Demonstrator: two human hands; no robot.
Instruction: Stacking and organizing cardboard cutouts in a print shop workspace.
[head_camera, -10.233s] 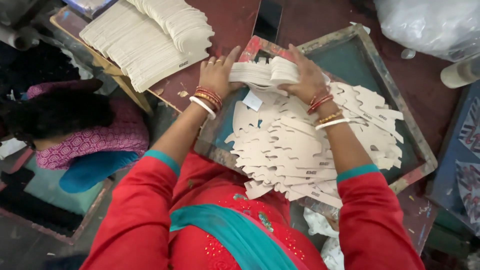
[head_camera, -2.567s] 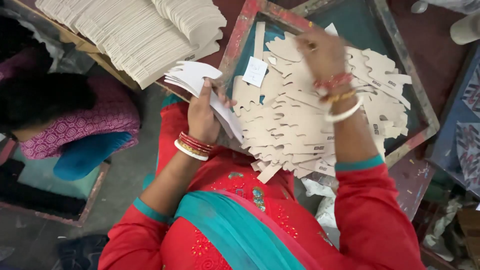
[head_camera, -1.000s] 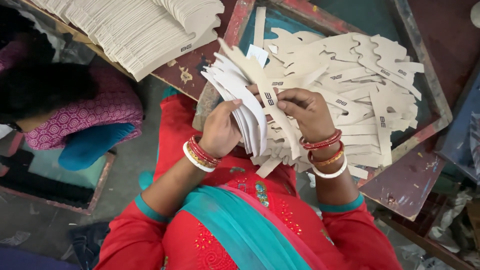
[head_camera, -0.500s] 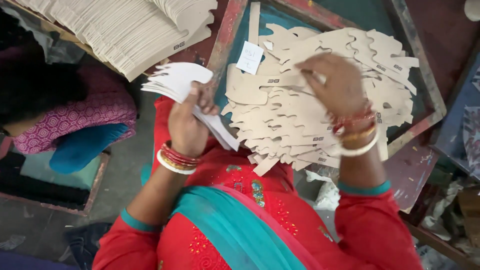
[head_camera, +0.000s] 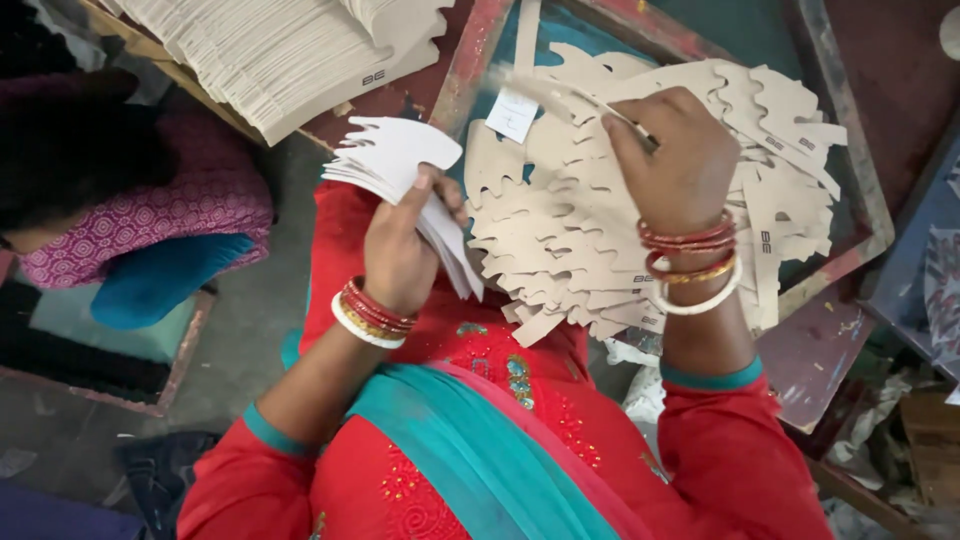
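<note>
My left hand (head_camera: 402, 245) grips a stack of white die-cut card pieces (head_camera: 395, 160), fanned out above my lap. My right hand (head_camera: 672, 160) pinches a single tan card cut-out (head_camera: 560, 95) and lifts it off the spread pile of tan card cut-outs (head_camera: 590, 250). That pile lies in a wooden-framed tray (head_camera: 860, 215) with a teal bottom. Both wrists wear red and gold bangles.
A long row of stacked tan cards (head_camera: 270, 50) lies on a red board at the upper left. Another person in a pink patterned garment (head_camera: 150, 215) sits at the left. A small white paper slip (head_camera: 512, 112) rests in the tray. Scraps lie at the lower right.
My right hand has lifted a single cut-out from the pile. The left hand keeps its white stack, shifted slightly right and nearer the tray.
</note>
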